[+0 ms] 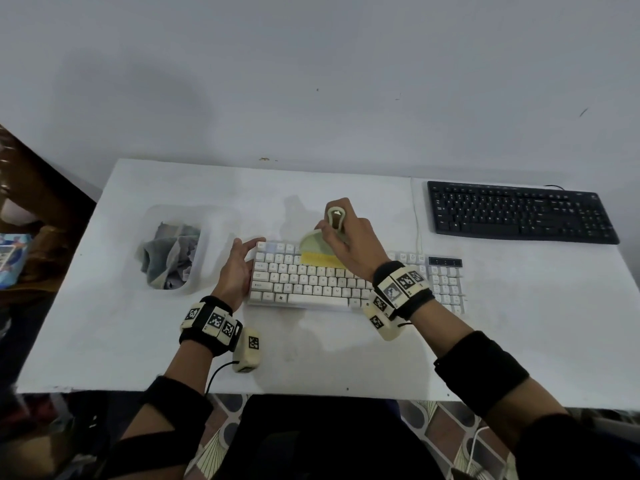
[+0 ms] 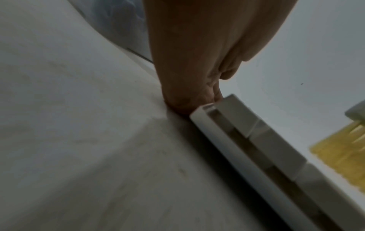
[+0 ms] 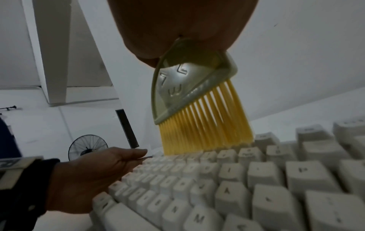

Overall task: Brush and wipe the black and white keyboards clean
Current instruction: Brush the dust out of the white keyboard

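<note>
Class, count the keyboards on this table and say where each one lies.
2. The white keyboard lies at the table's middle, under the brush in the right hand. The black keyboard lies at the far right. None appears hidden.

- We see a white desk [image 1: 121,323] set against a plain grey wall [image 1: 311,81].
- On its left side sits a clear plastic tub [image 1: 199,271] holding crumpled grey cloths [image 1: 173,254].
- Patterned floor tiles [image 1: 221,438] show below the desk's near edge.
- A standing fan [image 3: 87,146] appears in the right wrist view.
</note>
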The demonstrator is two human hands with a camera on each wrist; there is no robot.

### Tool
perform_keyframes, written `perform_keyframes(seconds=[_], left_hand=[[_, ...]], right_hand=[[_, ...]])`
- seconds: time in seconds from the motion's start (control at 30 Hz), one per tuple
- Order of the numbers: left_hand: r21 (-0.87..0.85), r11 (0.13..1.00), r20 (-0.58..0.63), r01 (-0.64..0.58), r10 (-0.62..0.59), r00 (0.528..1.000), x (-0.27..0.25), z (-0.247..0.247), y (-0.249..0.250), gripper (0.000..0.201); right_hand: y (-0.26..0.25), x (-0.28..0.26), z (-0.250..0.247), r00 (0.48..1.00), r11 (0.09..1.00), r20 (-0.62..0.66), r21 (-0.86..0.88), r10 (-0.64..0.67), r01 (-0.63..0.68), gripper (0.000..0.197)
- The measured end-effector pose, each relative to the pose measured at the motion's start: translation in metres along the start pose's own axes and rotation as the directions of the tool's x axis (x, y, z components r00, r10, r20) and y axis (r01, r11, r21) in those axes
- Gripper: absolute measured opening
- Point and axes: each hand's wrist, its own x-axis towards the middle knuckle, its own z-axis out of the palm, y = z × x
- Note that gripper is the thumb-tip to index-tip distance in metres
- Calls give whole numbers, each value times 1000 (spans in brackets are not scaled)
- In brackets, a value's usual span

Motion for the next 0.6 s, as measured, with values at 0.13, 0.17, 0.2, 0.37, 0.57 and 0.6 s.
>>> perform_keyframes(seconds=[0.13,0.17,0.2,0.37,0.57,0.6], left_hand=[[59,998,-23,-34,36,999,-2,1,0,28],[72,996,-24,-56,58,998,-2,1,0,24],[88,993,-23,-83,86,996,-1,1,-1,23],[122,983,-3,-136,137,991,4,-4,-4,25],[123,983,11,-137,137,991,6,-4,-3,24],[118,984,8,-135,135,991,6,-3,-3,24]], right_hand=[[0,-3,10,999,999,43,-14,-31,32,11],[4,-5,8,998,998,51,-39,-37,39,12],[8,-7,5,998,997,50,-65,-36,39,13],[27,-16,-17,999,995,-26,-93,46,-48,13],[12,-11,1,996,999,-76,15,50,-49,11],[12,-11,5,997,999,-63,16,46,-45,11]])
